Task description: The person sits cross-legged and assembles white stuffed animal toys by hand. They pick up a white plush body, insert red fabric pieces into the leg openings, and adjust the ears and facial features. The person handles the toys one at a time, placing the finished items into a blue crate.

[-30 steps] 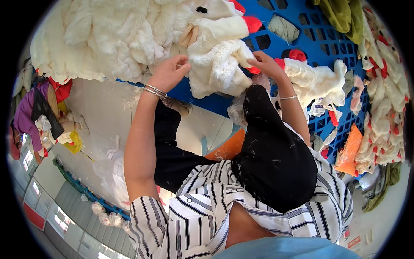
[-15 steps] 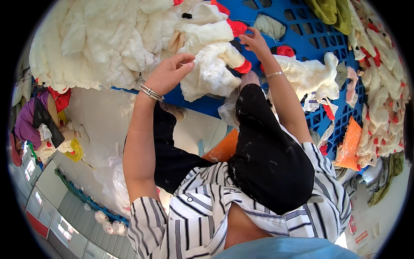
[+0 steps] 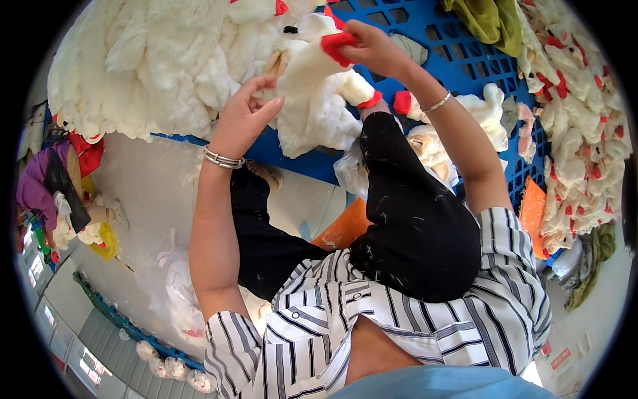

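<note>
My right hand (image 3: 377,50) is closed on the red end (image 3: 336,49) of an unstuffed white plush skin (image 3: 304,70), lifting that end above the pile. Close to the skin's other side is my left hand (image 3: 247,114), its thumb and fingers apart with nothing seen between them. Below the lifted piece lies another furry white plush skin (image 3: 318,123) with a red tip beside my knee. A large heap of white plush skins (image 3: 143,63) fills the left of the blue slatted surface (image 3: 435,40).
More white plush pieces (image 3: 488,113) lie right of my knee. A big pile of red-tipped white skins (image 3: 585,133) stands at the far right, near olive cloth (image 3: 492,23). Orange material (image 3: 531,213) sits below it. Another person in purple (image 3: 43,183) is at the far left.
My right hand has taken hold of the red end and raised it, drawing it slightly left. My left hand has shifted a little left. The view has turned slightly.
</note>
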Demonstrator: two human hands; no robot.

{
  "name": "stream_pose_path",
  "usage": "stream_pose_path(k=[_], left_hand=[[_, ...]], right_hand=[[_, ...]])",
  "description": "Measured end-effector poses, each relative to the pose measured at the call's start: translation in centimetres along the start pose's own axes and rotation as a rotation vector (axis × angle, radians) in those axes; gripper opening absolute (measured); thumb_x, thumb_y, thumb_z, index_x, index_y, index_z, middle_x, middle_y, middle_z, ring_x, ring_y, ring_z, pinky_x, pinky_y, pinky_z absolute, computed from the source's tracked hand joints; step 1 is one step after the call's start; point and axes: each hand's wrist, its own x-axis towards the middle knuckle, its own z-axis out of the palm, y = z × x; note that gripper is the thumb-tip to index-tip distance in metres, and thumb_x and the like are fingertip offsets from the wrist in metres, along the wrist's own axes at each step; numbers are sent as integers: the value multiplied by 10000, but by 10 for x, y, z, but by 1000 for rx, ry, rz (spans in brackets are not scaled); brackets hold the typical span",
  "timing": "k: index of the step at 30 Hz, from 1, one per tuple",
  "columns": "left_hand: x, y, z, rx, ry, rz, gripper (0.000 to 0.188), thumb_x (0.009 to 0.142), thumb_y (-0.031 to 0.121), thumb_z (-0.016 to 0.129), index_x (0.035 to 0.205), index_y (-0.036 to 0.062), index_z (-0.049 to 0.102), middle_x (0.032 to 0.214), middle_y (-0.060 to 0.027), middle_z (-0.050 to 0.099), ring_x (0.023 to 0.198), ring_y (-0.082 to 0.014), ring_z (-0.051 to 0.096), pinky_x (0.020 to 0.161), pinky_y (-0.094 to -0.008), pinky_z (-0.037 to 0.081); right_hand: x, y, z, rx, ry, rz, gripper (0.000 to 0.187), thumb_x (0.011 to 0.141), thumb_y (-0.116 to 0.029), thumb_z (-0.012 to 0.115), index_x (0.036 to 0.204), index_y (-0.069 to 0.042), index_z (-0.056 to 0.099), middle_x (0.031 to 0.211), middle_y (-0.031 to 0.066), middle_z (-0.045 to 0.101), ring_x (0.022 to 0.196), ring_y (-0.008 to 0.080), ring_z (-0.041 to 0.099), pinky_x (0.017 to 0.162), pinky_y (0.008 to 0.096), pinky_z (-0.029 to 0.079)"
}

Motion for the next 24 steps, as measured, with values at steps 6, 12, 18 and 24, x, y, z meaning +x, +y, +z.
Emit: stream_pose_path(k=[6,12,18,24], left_hand=[[6,10,14,-137,81,205,400,855,24,649,1246,44,564,916,-5,627,779,-57,571,671,-195,457],[10,-6,-4,-97,169,166,190,891,62,632,1075,27,599,845,-5,636,724,-67,591,647,-196,455],[17,-6,-15,-203,269,136,128,927,116,591,1020,28,596,859,-42,675,738,-95,638,628,-212,479],[14,-22,-14,-232,337,83,150,937,91,545,1048,9,605,907,-61,680,766,-107,660,667,-217,517]], right_hand=[[17,-134,15,-129,-386,-115,212,852,-174,649,975,-30,553,801,132,626,750,234,616,694,318,483],[42,-123,23,44,-570,-103,307,874,-220,644,1113,-34,591,856,60,638,823,167,617,739,286,492],[42,-72,42,222,-440,13,307,946,-329,593,1093,-61,627,946,85,652,873,182,632,741,258,517],[19,-67,64,327,-377,75,232,925,-233,614,1045,-35,641,891,76,652,841,152,633,766,243,507]])
